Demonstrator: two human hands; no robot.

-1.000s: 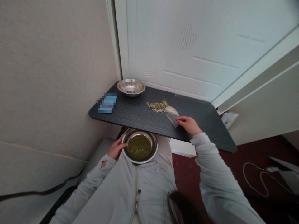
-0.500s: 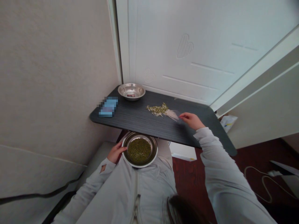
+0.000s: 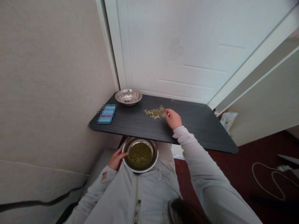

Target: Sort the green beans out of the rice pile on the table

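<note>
On my lap rests a round metal bowl with a pale rim, holding many small green beans. My left hand grips its left rim, thumb over the edge and the other fingers hidden beneath. My right hand is over the dark table, fingertips pinched at the right edge of a loose pile of mixed green and whitish bits. A thin, see-through piece of plastic seems to lie between the fingertips and the pile; its outline is hard to make out.
A shiny steel bowl with a label inside stands at the back left of the dark table. In front of it lies a pixelated blue item. A white door rises behind; a white cable lies on the floor.
My right hand has moved left to the pile's edge. The pale, see-through piece that stretched between hand and pile now shows less. My left hand still holds the bowl; the view has shifted slightly.
</note>
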